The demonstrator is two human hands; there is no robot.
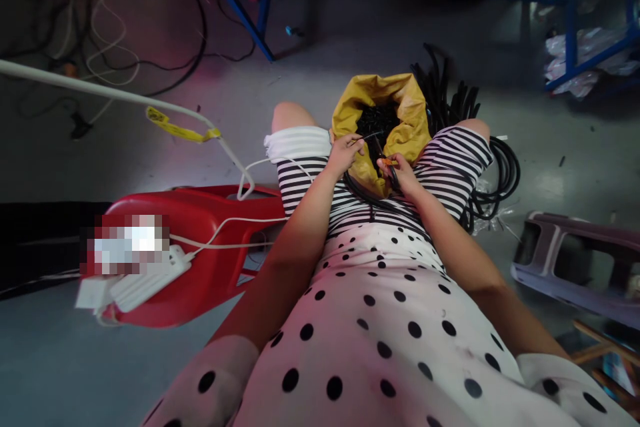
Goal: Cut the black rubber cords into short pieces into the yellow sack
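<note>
I sit with a yellow bag (400,97) full of short black pieces between my knees. My left hand (345,150) pinches a thin black tube (369,137) at the bag's mouth. My right hand (400,170) grips a small orange-handled cutter (389,161) close to the tube's end. A coil of black tubing (503,173) lies over my right knee and runs down to the floor. A longer black tube loops across my lap under both hands.
A red plastic stool (200,233) at my left carries a white power strip (145,277) and white cables. A grey stool (575,260) lies at the right. Blue metal racks (573,20) stand at the back. Loose wires trail over the floor at the far left.
</note>
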